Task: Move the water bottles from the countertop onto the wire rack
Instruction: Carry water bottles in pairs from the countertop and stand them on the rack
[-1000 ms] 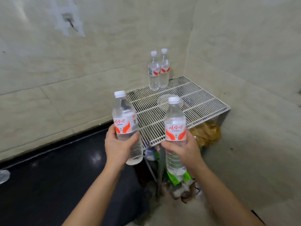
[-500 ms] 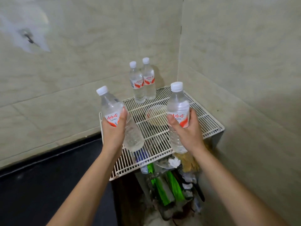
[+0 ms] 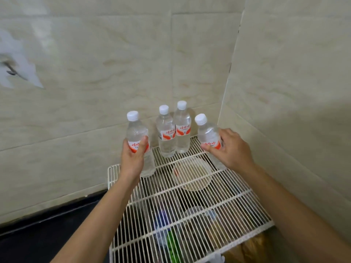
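My left hand [image 3: 133,158] grips a clear water bottle [image 3: 137,132] with a white cap and red label, its base down at the back left of the white wire rack [image 3: 237,205]. My right hand [image 3: 230,150] holds a second bottle [image 3: 208,134] round its label at the rack's back right, tilted slightly left. Two more bottles, one on the left [image 3: 165,136] and one on the right [image 3: 182,130], stand upright side by side between them against the back wall.
A clear round lid or dish [image 3: 192,173] lies on the rack just in front of the bottles. Under the rack sit bags and cluttered items [image 3: 171,240]. Tiled walls close the corner behind and to the right. A black countertop [image 3: 38,240] lies at lower left.
Both hands have carried their bottles forward over the rack to either side of the two standing bottles, and lowered them. The view has moved closer to the corner.
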A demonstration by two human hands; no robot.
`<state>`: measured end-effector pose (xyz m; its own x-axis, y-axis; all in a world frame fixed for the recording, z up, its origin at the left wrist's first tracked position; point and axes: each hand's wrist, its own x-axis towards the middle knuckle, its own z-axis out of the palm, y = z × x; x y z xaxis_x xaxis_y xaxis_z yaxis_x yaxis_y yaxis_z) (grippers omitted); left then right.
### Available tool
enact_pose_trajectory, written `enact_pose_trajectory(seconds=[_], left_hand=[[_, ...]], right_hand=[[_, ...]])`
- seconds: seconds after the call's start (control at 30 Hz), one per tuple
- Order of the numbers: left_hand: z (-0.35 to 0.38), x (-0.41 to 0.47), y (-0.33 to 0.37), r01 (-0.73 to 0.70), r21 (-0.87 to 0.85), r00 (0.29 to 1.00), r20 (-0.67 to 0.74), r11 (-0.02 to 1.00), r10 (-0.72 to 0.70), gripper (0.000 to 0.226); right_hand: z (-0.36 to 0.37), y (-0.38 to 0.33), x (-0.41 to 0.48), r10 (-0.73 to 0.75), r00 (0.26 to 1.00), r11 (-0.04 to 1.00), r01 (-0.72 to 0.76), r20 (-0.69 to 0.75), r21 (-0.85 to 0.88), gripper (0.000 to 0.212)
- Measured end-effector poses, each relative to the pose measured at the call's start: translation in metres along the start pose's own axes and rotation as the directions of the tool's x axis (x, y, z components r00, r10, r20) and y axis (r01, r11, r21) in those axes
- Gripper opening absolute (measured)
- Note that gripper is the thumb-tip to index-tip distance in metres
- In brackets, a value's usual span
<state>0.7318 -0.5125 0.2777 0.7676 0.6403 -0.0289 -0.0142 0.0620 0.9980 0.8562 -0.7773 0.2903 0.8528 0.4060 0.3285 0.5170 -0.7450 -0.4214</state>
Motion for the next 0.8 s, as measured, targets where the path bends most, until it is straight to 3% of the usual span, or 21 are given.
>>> enact_pose_trajectory(seconds=[0.13,0.27,0.37,0.5,0.63,0.8], left_hand=[[0.005,0.031,-0.011,0.007,-0.005,0.999,-0.037,1.000,-0.007,0.077],[0.014,0.050,-0.017,0.005,-0.013,0.998,-0.057,1.000,-0.005,0.050],[0.020,0.063,-0.018,-0.022,0.075,0.999,-0.032,0.997,0.025,0.037],[0.016,0.072,-0.027,-0.051,0.273,0.998,0.034,0.961,0.043,0.065],[0.002,0.070,-0.036,-0.056,0.371,0.993,0.121,0.927,0.011,0.072],[-0.001,0.070,-0.049,-0.046,0.449,0.992,0.128,0.892,-0.013,0.070]], right_hand=[[0.025,0.015,0.038,0.108,0.991,0.959,-0.125,0.079,0.255,0.044],[0.044,0.021,0.069,0.172,0.978,0.868,-0.207,0.117,0.451,0.039],[0.052,0.024,0.089,0.148,0.972,0.836,-0.222,0.184,0.502,0.048],[0.063,0.027,0.104,0.074,0.951,0.746,-0.252,0.299,0.617,0.080],[0.064,0.024,0.105,0.053,0.941,0.769,-0.252,0.334,0.587,0.087],[0.082,0.024,0.102,0.072,0.918,0.797,-0.288,0.390,0.531,0.091]])
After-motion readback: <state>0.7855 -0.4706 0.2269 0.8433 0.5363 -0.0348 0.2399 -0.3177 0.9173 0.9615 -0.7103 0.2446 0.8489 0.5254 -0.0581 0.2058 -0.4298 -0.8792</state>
